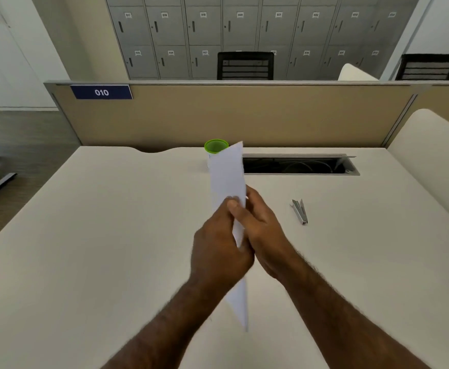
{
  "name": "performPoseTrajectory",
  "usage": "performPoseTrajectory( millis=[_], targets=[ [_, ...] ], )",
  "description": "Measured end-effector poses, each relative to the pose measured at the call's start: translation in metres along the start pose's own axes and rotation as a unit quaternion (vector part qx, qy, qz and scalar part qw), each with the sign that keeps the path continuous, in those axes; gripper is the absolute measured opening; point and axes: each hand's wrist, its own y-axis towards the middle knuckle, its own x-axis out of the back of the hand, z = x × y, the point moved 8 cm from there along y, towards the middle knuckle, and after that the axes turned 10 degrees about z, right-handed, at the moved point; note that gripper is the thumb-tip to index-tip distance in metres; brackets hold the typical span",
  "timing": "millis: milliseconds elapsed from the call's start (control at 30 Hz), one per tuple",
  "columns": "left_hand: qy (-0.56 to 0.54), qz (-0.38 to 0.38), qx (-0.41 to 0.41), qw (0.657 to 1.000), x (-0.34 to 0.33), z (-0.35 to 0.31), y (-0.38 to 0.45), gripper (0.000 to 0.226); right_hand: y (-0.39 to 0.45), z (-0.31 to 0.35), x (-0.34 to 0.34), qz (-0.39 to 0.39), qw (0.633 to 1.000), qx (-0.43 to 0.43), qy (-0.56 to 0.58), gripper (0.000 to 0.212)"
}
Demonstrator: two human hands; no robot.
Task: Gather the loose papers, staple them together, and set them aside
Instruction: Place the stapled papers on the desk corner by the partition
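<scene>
A stack of white papers (227, 174) stands nearly on edge above the middle of the desk, held between both hands. My left hand (219, 245) grips it from the left with the thumb pressed on the facing sheet. My right hand (264, 230) clasps it from the right, fingers behind the sheets. The papers' lower corner sticks out below my hands toward me. A small metal stapler (300, 211) lies on the desk to the right of my hands, apart from them.
A green cup (215, 146) stands at the back of the cream desk (98, 235), partly hidden by the papers. An open cable tray (298, 166) is cut into the desk at the back right. A tan partition (244, 115) closes the far edge.
</scene>
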Motion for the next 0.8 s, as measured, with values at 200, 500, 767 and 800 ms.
performPoseTrajectory(
  millis=[200,500,767,800],
  targets=[
    [-0.033,-0.004,0.024,0.999,0.003,0.043,0.003,0.072,0.004,-0.024,0.050,-0.046,0.982,-0.048,0.176,0.027],
    [-0.285,0.013,0.271,0.919,0.014,0.138,0.004,0.034,0.002,-0.066,0.073,-0.051,0.956,-0.101,0.271,0.036],
    [-0.253,-0.054,0.267,0.928,0.021,0.141,0.009,0.033,0.008,-0.064,0.075,-0.063,0.959,-0.108,0.254,0.025],
    [-0.217,-0.060,0.259,0.939,0.023,0.137,0.009,0.040,0.009,-0.059,0.074,-0.061,0.962,-0.104,0.245,0.025]
  ],
)
